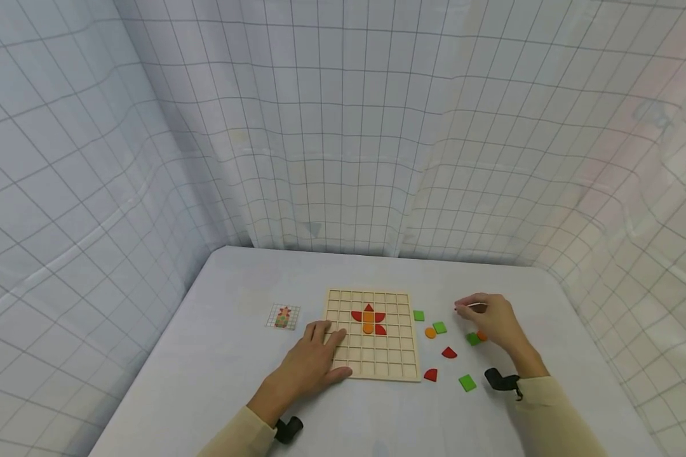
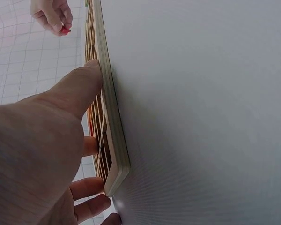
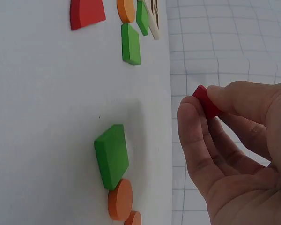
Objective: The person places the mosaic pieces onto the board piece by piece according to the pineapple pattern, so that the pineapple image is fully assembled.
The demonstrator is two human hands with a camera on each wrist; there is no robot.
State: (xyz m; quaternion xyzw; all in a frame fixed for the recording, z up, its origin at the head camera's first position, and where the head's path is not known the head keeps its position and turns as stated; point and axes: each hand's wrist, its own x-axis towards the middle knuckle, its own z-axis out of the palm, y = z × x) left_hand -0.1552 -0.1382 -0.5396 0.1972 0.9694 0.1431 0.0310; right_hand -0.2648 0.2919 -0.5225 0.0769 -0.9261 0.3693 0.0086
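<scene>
My left hand (image 1: 309, 364) rests on the left side of a light wooden grid board (image 1: 380, 363), its fingers and thumb spread over the edge. On the board, several red pieces (image 1: 380, 317) surround an orange square piece (image 1: 368, 317), and an orange disc (image 1: 368, 328) lies just below that. To the right of the board, my right hand (image 1: 494, 317) is raised above the table. Between thumb and fingertips it pinches a small red piece (image 3: 207, 101), whose full shape is partly covered.
Left of the board lies a pattern card (image 1: 282, 317). Loose on the table at the right are several green squares (image 1: 467, 383), an orange disc (image 1: 430, 332), another orange disc (image 3: 120, 200) touching a green square, and red quarter-round pieces (image 1: 449, 352). Grid-patterned curtains (image 1: 343, 127) surround the white table (image 1: 206, 381).
</scene>
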